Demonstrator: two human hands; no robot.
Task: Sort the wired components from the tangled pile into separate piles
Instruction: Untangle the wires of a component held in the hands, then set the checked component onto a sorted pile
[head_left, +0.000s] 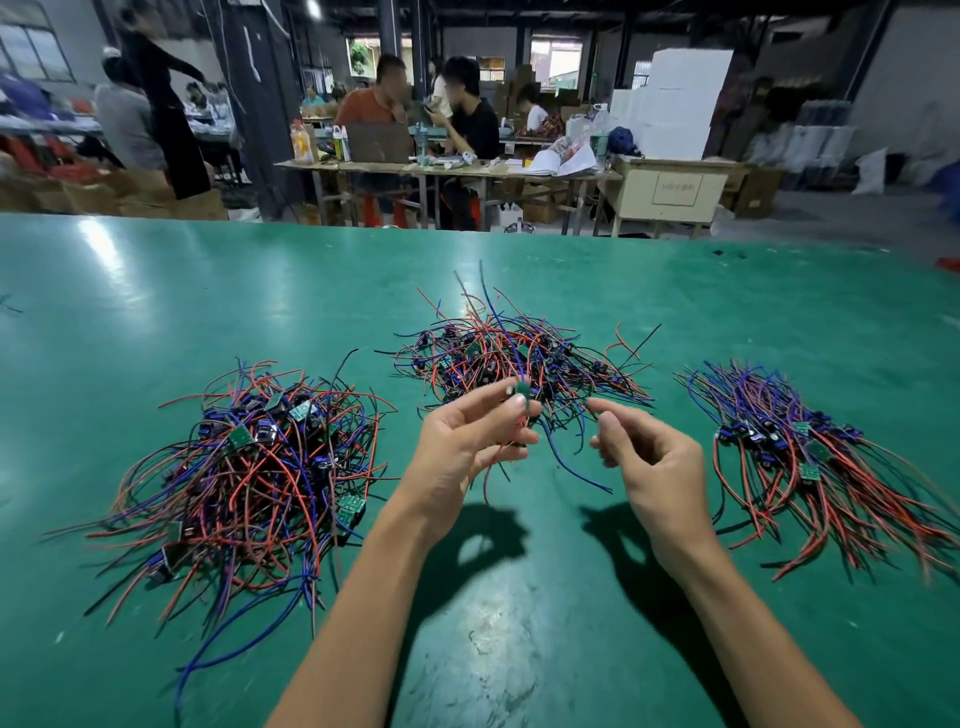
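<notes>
A smooth green table (156, 291), glossy where light falls and scuffed pale near the front edge, carries three heaps of wired components. The left pile (249, 467) is a loose tangle: thin red, blue, purple and black insulated leads looped over small green circuit boards and dark blocky parts. The middle pile (519, 358) is denser and lower, with stray red and blue wire ends sticking up and outward. The right pile (810, 447) is laid more in order, its boards gathered toward one end and its leads fanned roughly parallel toward the near right.

Between the piles, above the table, a single wired component (521, 391) is pinched in the left hand (467, 447); the small green board is held by thumb and forefinger, and its thin blue and red leads hang down in curves below the grip. The right hand (649, 457) is held just beside it, fingers loosely curled with thumb and forefinger tips near each other; nothing seems to be held there, though a fine wire could be missed at this distance.
</notes>
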